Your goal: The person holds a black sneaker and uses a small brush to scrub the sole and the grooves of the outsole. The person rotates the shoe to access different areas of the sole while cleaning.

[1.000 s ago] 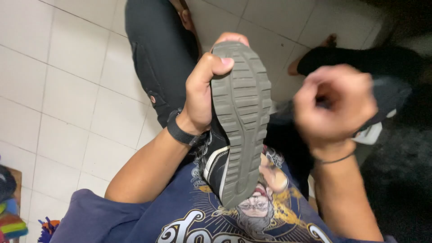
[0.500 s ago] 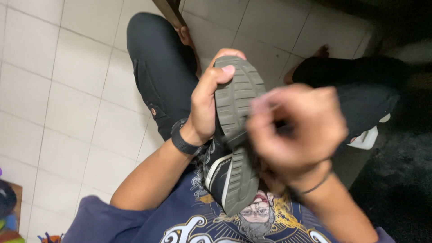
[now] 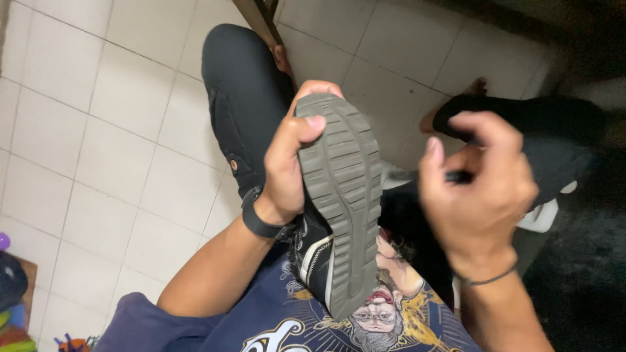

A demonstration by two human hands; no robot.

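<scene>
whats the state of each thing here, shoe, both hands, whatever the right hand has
shoe: held up, grey sole facing the camera, toe end up
left hand: gripping the shoe at its toe end, thumb on the sole
right hand: closed, off to the side, apart from the shoe
small dark object: pinched in the right hand's fingers, too hidden to identify
wristband: on the left wrist

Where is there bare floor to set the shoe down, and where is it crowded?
The widest free patch is the white tiled floor left of the black-trousered leg. A smaller tiled patch lies between that leg and the other leg. The lap is crowded: the left hand grips the shoe, with the right hand close beside it.
</scene>
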